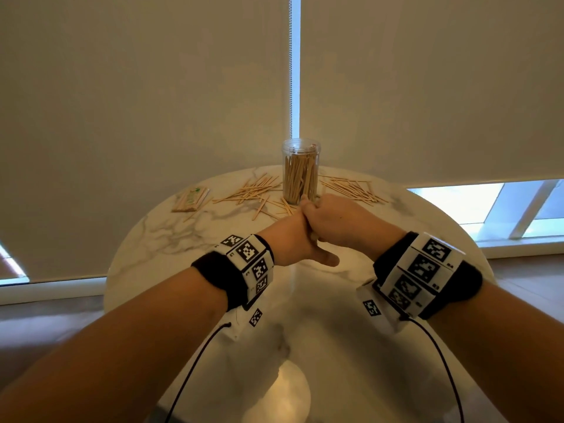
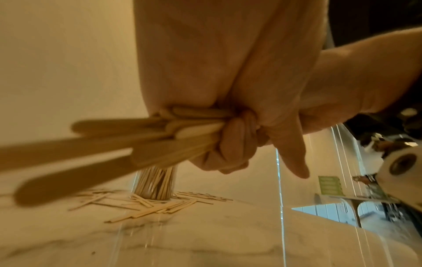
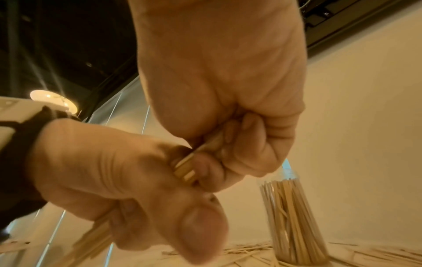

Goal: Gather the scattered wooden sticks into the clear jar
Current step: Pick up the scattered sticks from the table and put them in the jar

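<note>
The clear jar stands open at the far side of the round marble table, packed with upright wooden sticks. My two hands meet just in front of it, above the tabletop. My left hand grips a bundle of wooden sticks, its thumb sticking out to the right. My right hand curls its fingers round one end of the same bundle. Loose sticks lie scattered left and right of the jar. In the right wrist view the jar stands to the right of both hands.
A wrapped packet of sticks lies at the table's far left. Closed roller blinds with a bead chain hang right behind the jar. The table's rim curves close around the stick piles. Cables trail from both wristbands.
</note>
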Tool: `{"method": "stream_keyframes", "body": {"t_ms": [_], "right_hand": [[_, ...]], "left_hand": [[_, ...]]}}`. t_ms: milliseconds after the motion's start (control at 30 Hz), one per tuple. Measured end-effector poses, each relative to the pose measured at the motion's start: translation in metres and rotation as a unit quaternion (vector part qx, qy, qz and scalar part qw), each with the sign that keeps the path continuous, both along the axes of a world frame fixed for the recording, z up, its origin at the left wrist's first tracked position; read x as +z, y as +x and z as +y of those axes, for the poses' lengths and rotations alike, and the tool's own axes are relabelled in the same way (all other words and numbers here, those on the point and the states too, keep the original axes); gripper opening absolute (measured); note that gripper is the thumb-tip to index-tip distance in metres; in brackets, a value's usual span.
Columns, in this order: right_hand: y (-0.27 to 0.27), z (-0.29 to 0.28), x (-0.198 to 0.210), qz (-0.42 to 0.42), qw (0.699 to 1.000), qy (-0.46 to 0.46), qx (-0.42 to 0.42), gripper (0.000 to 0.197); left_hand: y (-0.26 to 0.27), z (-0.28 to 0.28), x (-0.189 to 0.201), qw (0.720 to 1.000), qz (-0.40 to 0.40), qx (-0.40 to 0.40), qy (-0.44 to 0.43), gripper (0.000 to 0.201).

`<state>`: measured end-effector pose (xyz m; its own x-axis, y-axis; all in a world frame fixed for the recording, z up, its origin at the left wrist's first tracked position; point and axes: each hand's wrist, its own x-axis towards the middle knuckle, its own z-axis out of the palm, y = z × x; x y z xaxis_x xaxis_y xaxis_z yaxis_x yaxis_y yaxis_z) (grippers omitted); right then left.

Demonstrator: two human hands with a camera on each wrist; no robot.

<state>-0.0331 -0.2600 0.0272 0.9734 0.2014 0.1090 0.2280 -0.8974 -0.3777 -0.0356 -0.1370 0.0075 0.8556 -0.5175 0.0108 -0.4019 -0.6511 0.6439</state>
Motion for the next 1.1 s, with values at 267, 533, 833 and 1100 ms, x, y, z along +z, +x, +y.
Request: {"method": "stream_keyframes", "body": {"t_ms": [267, 533, 833, 1100], "right_hand": [[0.005, -0.016, -0.002, -0.077, 0.987, -0.144, -0.002, 0.029], [0.022, -0.048, -0.002, -0.076, 0.99, -0.021, -0.116, 0.038], [0.023, -0.018, -0.011, -0.099, 0.99, 0.042, -0.086, 0.057], [0.021, -0.022, -0.021, -0.07, 0.992, 0.103, -0.002, 0.044]], "left_hand": [[0.012, 0.02, 0.009, 0.96, 0.252, -0.012, -0.118, 0.121], [0.03, 0.041, 0.008, 0.864, 0.28, 0.261, -0.327, 0.061], [0.024, 0.016, 0.012, 0.809, 0.347, 0.185, -0.436, 0.058], [0.044, 0.029, -0.02, 0.863, 0.269, 0.25, -0.346, 0.035]]}}
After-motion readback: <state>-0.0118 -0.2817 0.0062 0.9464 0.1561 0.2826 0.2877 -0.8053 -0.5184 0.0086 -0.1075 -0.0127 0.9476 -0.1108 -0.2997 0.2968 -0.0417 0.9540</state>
